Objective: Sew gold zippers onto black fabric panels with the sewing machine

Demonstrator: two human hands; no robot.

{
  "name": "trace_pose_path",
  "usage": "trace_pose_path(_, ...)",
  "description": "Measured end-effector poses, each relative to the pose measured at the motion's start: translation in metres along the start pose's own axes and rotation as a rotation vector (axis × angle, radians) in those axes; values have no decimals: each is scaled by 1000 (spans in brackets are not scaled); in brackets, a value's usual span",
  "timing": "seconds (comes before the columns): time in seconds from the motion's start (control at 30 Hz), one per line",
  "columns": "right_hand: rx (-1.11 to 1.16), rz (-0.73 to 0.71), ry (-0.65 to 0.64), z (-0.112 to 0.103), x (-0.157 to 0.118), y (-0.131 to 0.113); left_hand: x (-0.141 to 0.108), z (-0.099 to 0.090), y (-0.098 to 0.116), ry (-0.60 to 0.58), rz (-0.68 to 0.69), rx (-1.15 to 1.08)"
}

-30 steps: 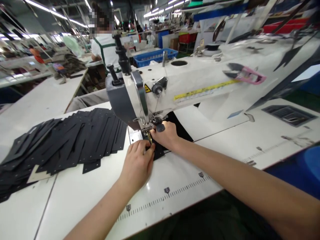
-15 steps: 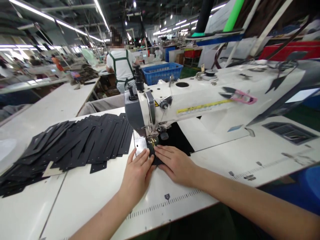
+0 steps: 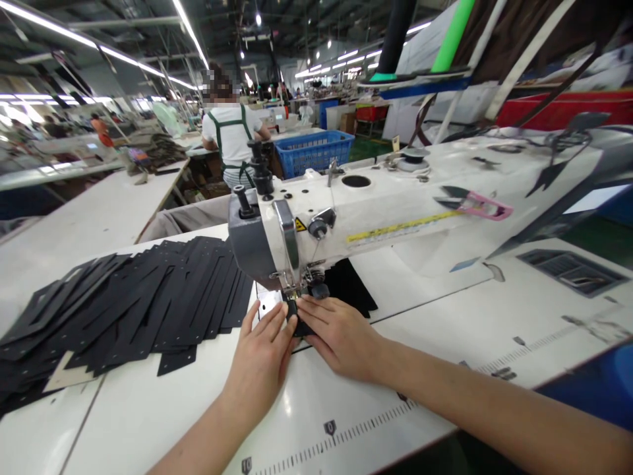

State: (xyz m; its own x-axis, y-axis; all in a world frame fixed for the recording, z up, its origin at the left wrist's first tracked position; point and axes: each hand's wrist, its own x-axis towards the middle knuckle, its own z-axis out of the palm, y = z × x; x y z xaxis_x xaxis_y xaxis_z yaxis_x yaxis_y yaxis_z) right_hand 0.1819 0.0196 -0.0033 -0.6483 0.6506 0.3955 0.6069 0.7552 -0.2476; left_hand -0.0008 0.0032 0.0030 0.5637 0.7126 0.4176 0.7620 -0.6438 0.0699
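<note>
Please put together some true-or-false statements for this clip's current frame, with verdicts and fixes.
1. The left hand and right hand both touch a flat black piece by the needle. True.
2. The right hand grips the snips with pink handles. False: they rest on the white-and-grey metal sewing machine.
3. A blue plastic basket stands beyond the sewing machine. True.
4. The spread pile of flat black slotted pieces lies to the person's right. False: it lies to the left.

Lit by overhead tubes (image 3: 190,33) — sm. glare on tabletop (image 3: 163,402) — bkgd soft, edges stretched.
</note>
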Motion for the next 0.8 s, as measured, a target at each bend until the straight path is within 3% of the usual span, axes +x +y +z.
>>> trace_pose_path(0.27, -40, -9, 88, 9, 1, 3, 2, 1, -6, 36, -10, -35)
trace_pose_path(0.47, -198, -113, 157, 18, -5, 4, -2, 1, -5, 118, 31, -48)
trace_pose_path(0.8, -156, -125, 191, 9, 13, 12, 10, 7, -17, 117, 53, -41)
